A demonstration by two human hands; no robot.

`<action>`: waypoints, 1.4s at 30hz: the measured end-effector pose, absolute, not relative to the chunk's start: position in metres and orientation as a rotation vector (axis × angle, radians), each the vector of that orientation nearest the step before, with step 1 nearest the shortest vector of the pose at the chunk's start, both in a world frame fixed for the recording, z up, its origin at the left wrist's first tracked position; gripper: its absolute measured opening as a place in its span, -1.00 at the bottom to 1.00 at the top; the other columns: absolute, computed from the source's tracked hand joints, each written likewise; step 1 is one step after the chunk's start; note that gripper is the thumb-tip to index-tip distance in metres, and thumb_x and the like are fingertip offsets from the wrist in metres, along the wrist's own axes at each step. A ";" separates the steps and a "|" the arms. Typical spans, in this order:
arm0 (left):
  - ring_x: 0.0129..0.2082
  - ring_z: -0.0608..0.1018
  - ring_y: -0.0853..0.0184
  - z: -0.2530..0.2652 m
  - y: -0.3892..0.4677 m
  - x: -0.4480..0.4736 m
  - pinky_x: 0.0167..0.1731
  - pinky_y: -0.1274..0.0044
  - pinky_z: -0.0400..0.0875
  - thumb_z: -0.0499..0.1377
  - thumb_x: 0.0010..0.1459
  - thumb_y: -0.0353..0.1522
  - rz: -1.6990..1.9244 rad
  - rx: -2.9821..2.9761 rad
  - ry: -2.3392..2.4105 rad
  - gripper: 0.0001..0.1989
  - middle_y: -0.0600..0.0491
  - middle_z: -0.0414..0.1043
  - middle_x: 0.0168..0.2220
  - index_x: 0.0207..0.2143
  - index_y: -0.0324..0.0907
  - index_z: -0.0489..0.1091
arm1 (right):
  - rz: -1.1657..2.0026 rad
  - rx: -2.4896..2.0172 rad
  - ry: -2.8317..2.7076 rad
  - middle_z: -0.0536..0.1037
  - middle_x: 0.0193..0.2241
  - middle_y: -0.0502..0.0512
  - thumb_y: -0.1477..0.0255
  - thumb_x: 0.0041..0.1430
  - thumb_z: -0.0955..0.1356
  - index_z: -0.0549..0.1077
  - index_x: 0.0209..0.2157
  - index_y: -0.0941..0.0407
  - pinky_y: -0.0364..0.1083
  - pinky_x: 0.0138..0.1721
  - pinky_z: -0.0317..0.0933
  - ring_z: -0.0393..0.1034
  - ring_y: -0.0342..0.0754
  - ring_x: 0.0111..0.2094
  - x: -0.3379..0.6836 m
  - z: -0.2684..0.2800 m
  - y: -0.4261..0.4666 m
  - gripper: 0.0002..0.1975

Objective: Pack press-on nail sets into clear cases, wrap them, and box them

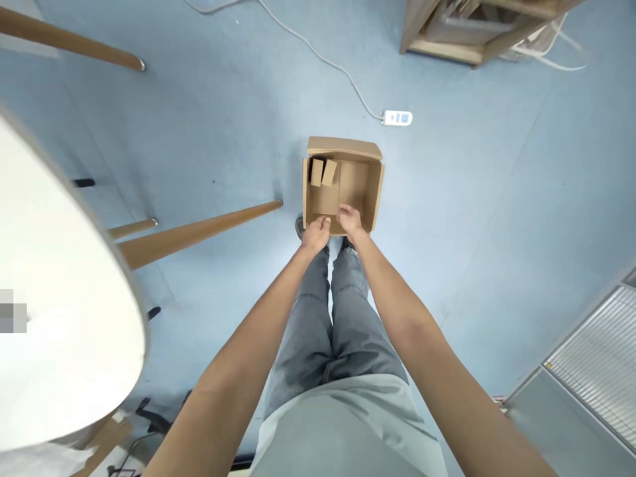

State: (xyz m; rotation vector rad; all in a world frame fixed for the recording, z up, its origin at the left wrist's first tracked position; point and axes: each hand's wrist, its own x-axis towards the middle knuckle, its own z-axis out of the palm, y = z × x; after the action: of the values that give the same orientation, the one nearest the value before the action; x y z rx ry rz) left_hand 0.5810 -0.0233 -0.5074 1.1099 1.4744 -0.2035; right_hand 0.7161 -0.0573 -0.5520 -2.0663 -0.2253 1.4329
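An open cardboard box (354, 185) rests on the floor just in front of my shoes, its flaps folded outward. Two small brown cardboard pieces (317, 173), like little cartons, lie side by side in its far left corner. My left hand (317, 234) is at the box's near left edge, with the fingers curled and the thumb on top. Over the near part of the box, my right hand (350, 217) has its fingers bent together. Whatever either hand pinches is hidden or too small to make out.
A white power strip (397, 118) with a long cable lies beyond the box. To the left stand a white round-edged table (64, 298) and slanted wooden legs (209, 228). A wooden cabinet (447, 50) is at the top right, a grey louvred unit (596, 371) at the lower right.
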 end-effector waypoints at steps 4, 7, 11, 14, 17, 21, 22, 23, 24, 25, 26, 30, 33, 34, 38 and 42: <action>0.44 0.62 -0.13 -0.429 -0.042 0.586 0.53 0.06 0.38 0.15 0.45 -0.24 -0.227 1.106 1.486 -0.63 -0.32 0.67 0.34 0.10 -0.17 0.66 | 1.519 -2.032 -0.019 0.73 -0.31 0.02 0.51 0.16 0.48 0.56 -0.24 0.03 0.22 0.29 0.57 0.71 0.04 -0.07 0.721 -0.463 -0.078 -0.87; 0.34 0.70 -0.10 -0.369 -0.052 0.589 0.48 0.09 0.47 0.17 0.42 -0.29 -0.190 1.102 1.474 -0.71 -0.28 0.74 0.24 0.01 -0.15 0.66 | 1.577 -1.961 0.018 0.74 -0.30 0.00 0.55 0.16 0.50 0.56 -0.25 0.02 0.17 0.28 0.58 0.71 0.00 -0.13 0.729 -0.392 -0.096 -0.84; 0.15 0.77 0.05 -0.294 -0.062 0.588 0.40 0.18 0.55 0.19 0.38 -0.35 -0.021 1.065 1.413 -0.80 -0.16 0.79 0.09 -0.11 -0.12 0.63 | 1.643 -1.860 -0.043 0.78 -0.24 0.02 0.52 0.18 0.53 0.60 -0.20 0.03 0.18 0.30 0.56 0.71 -0.02 -0.19 0.745 -0.304 -0.119 -0.83; 0.10 0.77 0.13 -0.237 -0.071 0.580 0.36 0.24 0.58 0.23 0.32 -0.35 0.142 1.035 1.377 -0.86 -0.11 0.79 0.05 -0.14 -0.12 0.60 | 1.673 -1.821 -0.202 0.81 -0.18 0.08 0.42 0.15 0.59 0.63 -0.19 0.03 0.20 0.29 0.57 0.73 0.03 -0.16 0.757 -0.243 -0.131 -0.81; 0.09 0.77 0.13 -0.174 -0.085 0.567 0.35 0.21 0.60 0.29 0.29 -0.31 0.254 1.006 1.349 -0.90 -0.09 0.79 0.02 -0.16 -0.10 0.56 | 1.683 -1.798 -0.382 0.82 -0.15 0.13 0.28 0.12 0.64 0.65 -0.18 0.03 0.22 0.26 0.58 0.74 0.09 -0.11 0.763 -0.183 -0.137 -0.73; 0.15 0.76 0.13 -0.091 -0.108 0.542 0.38 0.22 0.58 0.31 0.31 -0.27 0.408 0.958 1.288 -0.90 -0.13 0.77 0.11 -0.19 -0.09 0.52 | 1.648 -1.765 -0.596 0.83 -0.10 0.18 0.10 0.11 0.66 0.65 -0.14 0.02 0.24 0.25 0.59 0.75 0.14 -0.06 0.759 -0.105 -0.138 -0.60; 0.16 0.76 0.13 -0.072 -0.114 0.535 0.38 0.22 0.57 0.31 0.32 -0.26 0.447 0.954 1.286 -0.89 -0.13 0.77 0.12 -0.20 -0.09 0.51 | 1.631 -1.750 -0.649 0.83 -0.07 0.20 0.05 0.11 0.65 0.65 -0.12 0.02 0.25 0.26 0.59 0.76 0.14 -0.04 0.756 -0.088 -0.138 -0.56; 0.17 0.76 0.13 -0.055 -0.120 0.526 0.39 0.22 0.57 0.31 0.33 -0.26 0.488 0.952 1.288 -0.89 -0.13 0.77 0.12 -0.20 -0.09 0.51 | 1.610 -1.730 -0.705 0.83 -0.04 0.22 0.01 0.12 0.64 0.65 -0.09 0.02 0.25 0.27 0.58 0.76 0.14 -0.02 0.751 -0.071 -0.138 -0.53; 0.18 0.75 0.13 -0.039 -0.127 0.517 0.40 0.21 0.56 0.31 0.34 -0.25 0.533 0.949 1.290 -0.89 -0.14 0.77 0.13 -0.20 -0.09 0.51 | 1.585 -1.707 -0.759 0.82 -0.02 0.23 -0.03 0.13 0.63 0.65 -0.07 0.02 0.25 0.28 0.58 0.76 0.15 0.01 0.745 -0.056 -0.138 -0.49; 0.20 0.75 0.12 -0.025 -0.134 0.506 0.41 0.21 0.56 0.31 0.35 -0.24 0.583 0.941 1.291 -0.88 -0.14 0.77 0.14 -0.19 -0.08 0.50 | 1.556 -1.685 -0.812 0.82 0.01 0.24 -0.06 0.14 0.61 0.65 -0.04 0.02 0.25 0.30 0.58 0.76 0.15 0.04 0.737 -0.041 -0.138 -0.47; 0.21 0.75 0.12 -0.012 -0.141 0.495 0.41 0.20 0.55 0.31 0.37 -0.23 0.634 0.929 1.289 -0.87 -0.14 0.77 0.15 -0.19 -0.08 0.50 | 1.528 -1.669 -0.863 0.82 0.02 0.25 -0.08 0.15 0.60 0.65 -0.03 0.02 0.25 0.31 0.57 0.75 0.16 0.07 0.729 -0.028 -0.139 -0.45; 0.25 0.74 0.11 0.025 -0.175 0.442 0.43 0.18 0.54 0.32 0.42 -0.20 0.813 0.852 1.274 -0.83 -0.14 0.76 0.19 -0.16 -0.08 0.49 | 1.464 -1.644 -1.060 0.81 0.05 0.25 -0.11 0.21 0.57 0.65 0.01 -0.01 0.26 0.34 0.57 0.75 0.17 0.10 0.676 0.019 -0.142 -0.46; 0.29 0.72 0.10 0.043 -0.203 0.394 0.44 0.20 0.53 0.31 0.44 -0.20 0.943 0.764 1.305 -0.84 -0.15 0.75 0.20 -0.16 -0.08 0.48 | 1.483 -1.598 -1.200 0.80 0.08 0.25 -0.09 0.27 0.56 0.66 0.01 -0.02 0.26 0.36 0.57 0.74 0.17 0.12 0.620 0.046 -0.146 -0.50; 0.29 0.72 0.10 0.047 -0.213 0.378 0.43 0.20 0.54 0.31 0.45 -0.21 0.990 0.728 1.326 -0.84 -0.15 0.75 0.19 -0.16 -0.08 0.47 | 1.498 -1.576 -1.237 0.80 0.09 0.25 -0.08 0.29 0.56 0.67 0.02 -0.02 0.25 0.36 0.57 0.74 0.17 0.12 0.599 0.052 -0.148 -0.51; 0.27 0.73 0.12 0.057 -0.250 0.317 0.40 0.22 0.55 0.29 0.48 -0.21 1.190 0.621 1.416 -0.84 -0.12 0.75 0.15 -0.13 -0.08 0.46 | 1.552 -1.494 -1.323 0.81 0.08 0.21 -0.03 0.30 0.59 0.69 0.04 -0.01 0.19 0.30 0.60 0.75 0.12 0.08 0.514 0.063 -0.156 -0.54; 0.19 0.76 0.15 0.062 -0.284 0.268 0.32 0.24 0.60 0.31 0.50 -0.14 1.384 0.637 1.434 -0.78 -0.10 0.76 0.10 -0.13 -0.08 0.45 | 1.570 -1.438 -1.357 0.81 0.04 0.15 -0.08 0.24 0.64 0.69 0.02 0.00 0.12 0.22 0.62 0.76 0.08 0.02 0.430 0.059 -0.168 -0.47</action>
State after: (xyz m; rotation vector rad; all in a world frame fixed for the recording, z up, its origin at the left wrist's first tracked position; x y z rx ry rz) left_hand 0.2683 -0.2837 0.0620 0.6370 1.4336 1.3838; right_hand 0.4300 -0.1682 0.0594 -1.4383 -1.3574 1.5701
